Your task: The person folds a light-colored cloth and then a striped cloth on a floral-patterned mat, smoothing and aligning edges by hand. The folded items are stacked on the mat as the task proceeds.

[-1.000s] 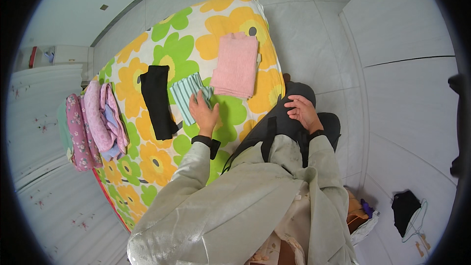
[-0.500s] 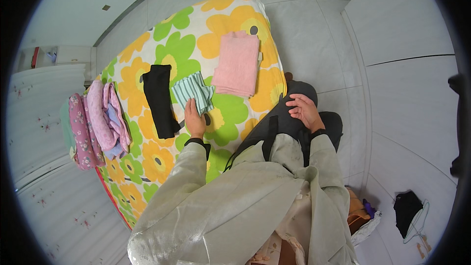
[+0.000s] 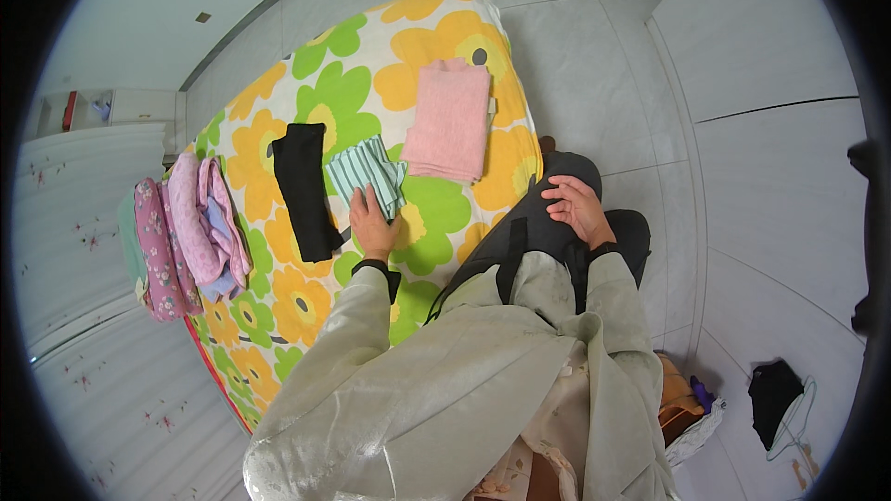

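My left hand point(image 3: 375, 224) lies flat, fingers stretched, its tips touching the near edge of a folded green-and-white striped cloth point(image 3: 368, 172). Over my lap my right hand point(image 3: 577, 208) is raised with loosely bent fingers and nothing in it. Left of the striped cloth rests a folded black garment point(image 3: 303, 195). Farther off to the right is a folded pink cloth point(image 3: 449, 125) with a small white tag at its side. All of these lie on a flower-printed bedspread point(image 3: 419, 250) in yellow, green and white.
Rolled and folded pink bedding point(image 3: 197, 223) is piled at the bed's left edge, beside a pale curtain point(image 3: 83, 223). White cabinet doors point(image 3: 775, 176) stand on the right. A black garment point(image 3: 774, 399) with a hanger and a bag of things point(image 3: 685, 404) are at lower right.
Almost nothing differs. The view has shifted very slightly; my left hand stays at the striped cloth's near edge, and my right hand has not moved.
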{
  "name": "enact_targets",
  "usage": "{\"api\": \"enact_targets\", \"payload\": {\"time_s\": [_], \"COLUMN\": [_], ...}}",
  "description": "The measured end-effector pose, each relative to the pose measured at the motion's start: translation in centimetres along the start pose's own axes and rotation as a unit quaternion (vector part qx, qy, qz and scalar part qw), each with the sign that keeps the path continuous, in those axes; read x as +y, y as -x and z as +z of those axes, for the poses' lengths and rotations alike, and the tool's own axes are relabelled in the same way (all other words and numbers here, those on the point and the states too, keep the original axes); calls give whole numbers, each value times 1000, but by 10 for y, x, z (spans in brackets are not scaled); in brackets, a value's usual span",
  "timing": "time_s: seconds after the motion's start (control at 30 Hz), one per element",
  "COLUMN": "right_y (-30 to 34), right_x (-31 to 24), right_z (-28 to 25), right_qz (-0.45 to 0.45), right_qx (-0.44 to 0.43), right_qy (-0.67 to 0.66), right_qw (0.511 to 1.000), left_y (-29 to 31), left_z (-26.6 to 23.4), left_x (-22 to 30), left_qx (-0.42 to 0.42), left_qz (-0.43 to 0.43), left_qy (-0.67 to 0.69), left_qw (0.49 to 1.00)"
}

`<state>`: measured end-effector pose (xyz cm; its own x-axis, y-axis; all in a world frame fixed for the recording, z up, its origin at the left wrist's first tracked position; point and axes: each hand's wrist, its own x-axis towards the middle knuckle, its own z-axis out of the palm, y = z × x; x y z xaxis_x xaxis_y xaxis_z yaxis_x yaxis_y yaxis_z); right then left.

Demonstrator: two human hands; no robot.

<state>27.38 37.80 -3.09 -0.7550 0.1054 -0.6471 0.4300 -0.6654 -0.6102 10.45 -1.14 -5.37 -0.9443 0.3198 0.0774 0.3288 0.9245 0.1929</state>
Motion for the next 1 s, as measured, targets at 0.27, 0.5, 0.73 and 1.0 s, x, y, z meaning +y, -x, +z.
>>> {"api": "enact_targets", "payload": {"time_s": [0.27, 0.5, 0.73, 1.0], "right_y": [2, 1, 0, 1], "right_x": [0, 1, 0, 1], "right_z": [0, 0, 0, 1], "right_qz": [-7, -7, -1, 1], "right_qx": [3, 8, 4, 14], "right_qy": [1, 3, 5, 11], "right_qw": [1000, 1000, 1000, 1000], "left_y": [-19, -56, -90, -77], "left_z": [2, -34, -117, -10], "left_x": [1, -30, 14, 110], "left_qx": [-4, 124, 10, -147], "left_qz": [-61, -163, -264, -395], "left_qy": [-92, 227, 814, 836], "left_qw": [994, 952, 517, 352]}}
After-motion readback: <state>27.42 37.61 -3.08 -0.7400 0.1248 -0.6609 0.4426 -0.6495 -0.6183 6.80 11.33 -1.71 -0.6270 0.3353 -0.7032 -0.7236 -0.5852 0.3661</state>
